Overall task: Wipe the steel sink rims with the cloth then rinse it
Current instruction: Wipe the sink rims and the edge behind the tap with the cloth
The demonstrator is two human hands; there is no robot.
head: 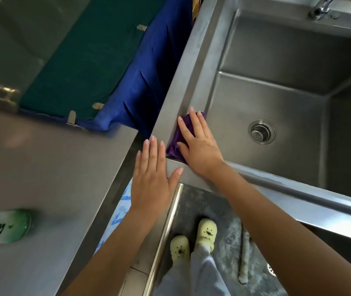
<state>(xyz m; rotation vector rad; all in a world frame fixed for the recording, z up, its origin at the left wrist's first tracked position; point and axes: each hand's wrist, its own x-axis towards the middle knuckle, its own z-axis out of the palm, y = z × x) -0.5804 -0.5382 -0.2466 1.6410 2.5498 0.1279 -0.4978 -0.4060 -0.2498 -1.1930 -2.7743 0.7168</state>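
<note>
— Purple cloth lies bunched in the near-left inner corner of the steel sink, just under the rim. Which step is that?

— Wiping, by the look of it. The right hand presses flat on the cloth, fingers spread rather than clenched around it. The left hand rests open and empty on the corner of the rim, touching no cloth.

— And next?

— Probably a slide along the left rim or the near one, with the palm kept down so the cloth does not slip free. Rinsing looks undone; the tap sits at the far side, with no water visible.
</note>
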